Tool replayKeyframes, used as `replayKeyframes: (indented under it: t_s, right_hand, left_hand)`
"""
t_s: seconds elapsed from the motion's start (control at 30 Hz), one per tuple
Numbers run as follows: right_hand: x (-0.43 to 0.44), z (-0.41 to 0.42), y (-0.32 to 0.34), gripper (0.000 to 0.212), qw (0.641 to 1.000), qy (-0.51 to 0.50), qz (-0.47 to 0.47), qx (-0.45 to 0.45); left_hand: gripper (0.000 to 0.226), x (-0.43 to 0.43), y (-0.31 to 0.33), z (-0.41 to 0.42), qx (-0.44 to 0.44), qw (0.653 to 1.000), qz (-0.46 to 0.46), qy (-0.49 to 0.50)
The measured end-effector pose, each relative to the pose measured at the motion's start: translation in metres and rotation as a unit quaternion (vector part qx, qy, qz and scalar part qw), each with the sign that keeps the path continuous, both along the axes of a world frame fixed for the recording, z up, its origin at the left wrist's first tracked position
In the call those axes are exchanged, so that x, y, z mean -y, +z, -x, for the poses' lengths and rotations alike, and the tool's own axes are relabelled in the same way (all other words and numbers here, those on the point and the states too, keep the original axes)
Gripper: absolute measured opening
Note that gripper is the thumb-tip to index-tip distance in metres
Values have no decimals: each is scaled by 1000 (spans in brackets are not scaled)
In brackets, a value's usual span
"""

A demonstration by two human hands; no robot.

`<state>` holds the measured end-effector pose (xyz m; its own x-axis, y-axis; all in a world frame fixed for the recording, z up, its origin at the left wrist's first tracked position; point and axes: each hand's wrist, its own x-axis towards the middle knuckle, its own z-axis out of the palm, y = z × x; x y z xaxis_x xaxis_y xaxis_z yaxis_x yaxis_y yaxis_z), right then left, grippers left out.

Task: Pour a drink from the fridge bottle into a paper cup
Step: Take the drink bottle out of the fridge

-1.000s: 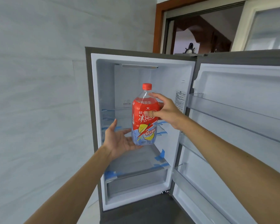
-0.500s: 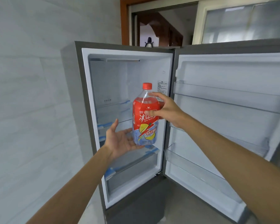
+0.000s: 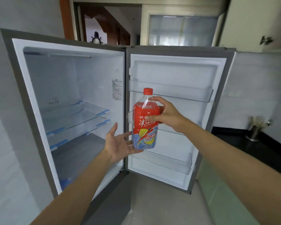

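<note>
In a grey-walled kitchen, a fridge (image 3: 55,82) stands with its door (image 3: 173,72) swung wide beside 2 glass shelves (image 3: 75,116). A person holds the ice-tea bottle (image 3: 144,127), red cap on, upright in front of the door's racks. The right hand (image 3: 167,116) has its fingers wrapped round the bottle's shoulder, and the left hand (image 3: 118,145) lies flat-palmed under the base. Within 1 second the bottle has moved from before the shelves to clear of the cabinet. The view has swung toward the dark desk (image 3: 250,148) at right, where a metal holder (image 3: 254,132) stands near the back edge. Fetching looks done; no paper cup shows, and the cap must come off before pouring.
</note>
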<state>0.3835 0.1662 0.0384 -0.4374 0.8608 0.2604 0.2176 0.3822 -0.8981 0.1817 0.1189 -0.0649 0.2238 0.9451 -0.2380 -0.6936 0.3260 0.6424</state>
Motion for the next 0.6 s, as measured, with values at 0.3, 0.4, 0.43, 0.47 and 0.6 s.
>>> replayKeyframes:
  t_s: [0.3,0.4,0.43,0.47,0.6]
  right_hand:
    - [36,-132,2,80,992,-125,4,-2]
    - [60,-179,4,79,987,-161,-1,1]
    - [69,-194,5,77,985,-172,-2,3]
    - [80,-210,6,75,983,-183,-1,5]
    - [125,-268,7,69,973,-229,3,-3]
  left_hand:
    - [79,-17,2,-127,-12,992,-3,-122]
    - [76,-12,3,-176,-12,986,-7,-166]
    - [75,-10,4,-192,-10,984,-6,-179]
    - [74,-5,4,-209,-9,981,-8,-192]
    - [73,21,6,-273,1,971,-8,-237]
